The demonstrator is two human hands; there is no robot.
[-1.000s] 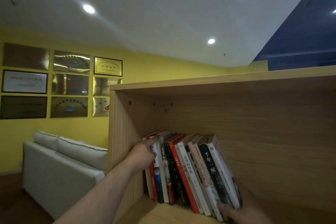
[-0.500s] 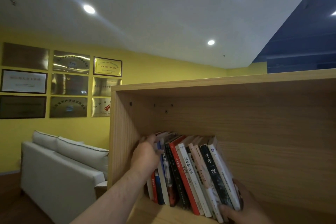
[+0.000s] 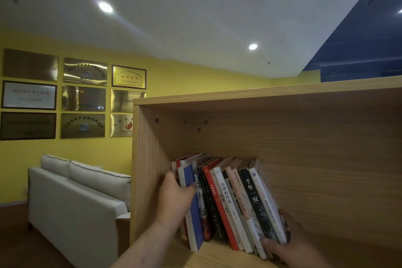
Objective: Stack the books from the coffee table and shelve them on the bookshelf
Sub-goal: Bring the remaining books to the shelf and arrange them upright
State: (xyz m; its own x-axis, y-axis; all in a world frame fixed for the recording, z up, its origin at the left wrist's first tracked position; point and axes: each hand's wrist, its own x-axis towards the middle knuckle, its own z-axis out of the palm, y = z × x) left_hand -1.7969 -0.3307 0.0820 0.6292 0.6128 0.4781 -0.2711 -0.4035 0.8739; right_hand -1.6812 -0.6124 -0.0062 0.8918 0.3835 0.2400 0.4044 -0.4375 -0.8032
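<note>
A row of several books (image 3: 226,200) stands in the top compartment of a light wooden bookshelf (image 3: 304,148), leaning to the left. My left hand (image 3: 174,198) grips the leftmost books, thumb across the blue-and-white spine (image 3: 192,220), which sticks out in front of the others. My right hand (image 3: 287,239) holds the bottom right end of the row, fingers around the white and black spines. The lower part of the right hand is cut off by the frame's edge.
The shelf's left side panel (image 3: 143,169) stands close to my left hand. A white sofa (image 3: 74,198) sits left of the bookshelf against a yellow wall with several framed plaques (image 3: 82,98). The compartment is bare to the right of the books.
My left hand has slid from the tops of the leftmost books down onto their spines and closed around them; the blue-and-white book now juts forward. The right hand has stayed put.
</note>
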